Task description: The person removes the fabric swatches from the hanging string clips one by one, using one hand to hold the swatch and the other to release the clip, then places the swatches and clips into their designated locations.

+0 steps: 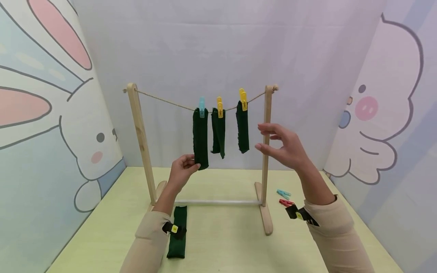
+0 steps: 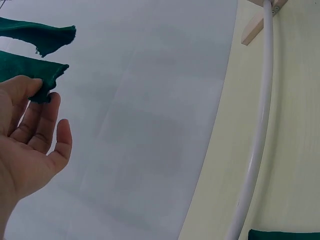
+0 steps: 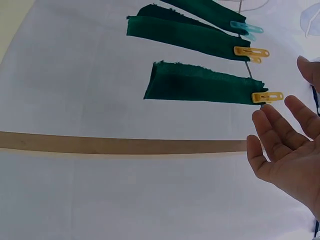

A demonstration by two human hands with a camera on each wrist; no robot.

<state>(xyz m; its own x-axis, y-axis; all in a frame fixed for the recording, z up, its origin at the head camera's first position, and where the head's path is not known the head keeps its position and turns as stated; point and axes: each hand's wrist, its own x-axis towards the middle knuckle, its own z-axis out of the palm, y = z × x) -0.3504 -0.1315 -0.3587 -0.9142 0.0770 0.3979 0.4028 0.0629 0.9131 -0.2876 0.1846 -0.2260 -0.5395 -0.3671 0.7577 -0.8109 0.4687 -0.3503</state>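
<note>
Three dark green cloth strips hang from a sagging cord (image 1: 164,100). The left strip (image 1: 200,140) hangs under a light blue clothespin (image 1: 202,107), the middle strip (image 1: 218,132) and right strip (image 1: 242,131) under yellow clothespins (image 1: 220,107). At the left strip's lower end, my left hand (image 1: 182,168) pinches the cloth between thumb and fingers, as the left wrist view also shows. My right hand (image 1: 285,146) is held in the air by the right post, right of the right strip, its fingers loosely bent and apart from the thumb, with nothing between them.
The cord runs between two wooden posts (image 1: 140,132) on feet, joined low down by a white rod (image 1: 218,202). Another green strip (image 1: 177,246) lies flat on the table by my left forearm. A blue clothespin (image 1: 283,193) and a red clothespin (image 1: 286,203) lie right of the stand.
</note>
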